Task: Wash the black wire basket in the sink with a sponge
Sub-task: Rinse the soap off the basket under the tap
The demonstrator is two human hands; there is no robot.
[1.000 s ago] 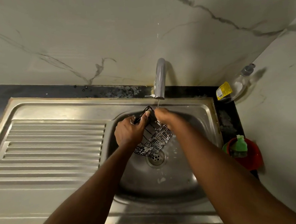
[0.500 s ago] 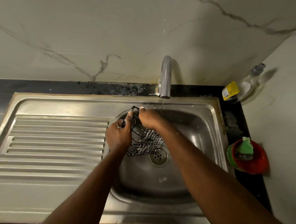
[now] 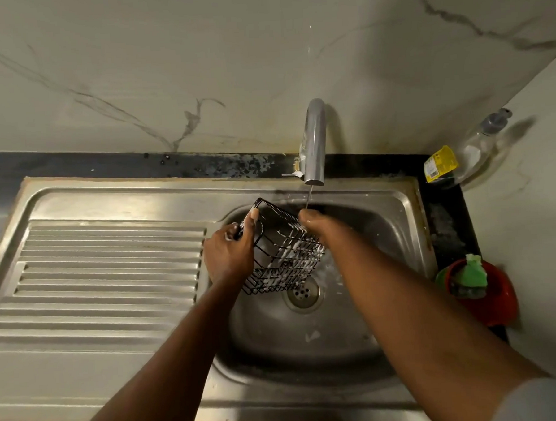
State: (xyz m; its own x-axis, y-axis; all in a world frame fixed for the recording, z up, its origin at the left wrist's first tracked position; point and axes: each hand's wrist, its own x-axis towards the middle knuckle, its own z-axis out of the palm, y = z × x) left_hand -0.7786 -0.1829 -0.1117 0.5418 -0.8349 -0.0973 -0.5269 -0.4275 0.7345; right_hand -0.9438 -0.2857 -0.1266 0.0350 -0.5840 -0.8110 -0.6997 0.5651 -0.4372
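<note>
Writing: the only label in view is a yellow label (image 3: 439, 164) on a clear bottle (image 3: 470, 155); its print is too small to read, and no brand can be made out.
Clear bottle: grey cap, leaning into the wall corner on the black tabletop (image 3: 448, 220), right of the tap (image 3: 313, 144).
Left hand (image 3: 229, 256): reaches in from the lower left, back of the hand up, thumb laid along the basket's near-left top wire and fingers wrapped round that edge, gripping it; a dab of white foam sits on one finger.
Right hand (image 3: 314, 223): forearm comes in from the lower right, wrist bent down, fingers curled over the basket's far-right top edge and clasping it; the fingertips are hidden behind the knuckles.
Black wire basket (image 3: 284, 258): held tilted between both hands over the basin of the sink (image 3: 385, 201), above and just left of the drain (image 3: 303, 294), white suds (image 3: 291, 246) on its wires.
Water (image 3: 309, 197): a thin stream falls from the tap onto the right hand.
Green sponge (image 3: 474, 274): rests in a red bowl (image 3: 491, 305) on the tabletop, right of the sink, apart from both hands.
Draining board (image 3: 112, 267): ribbed steel, left of the basin.
</note>
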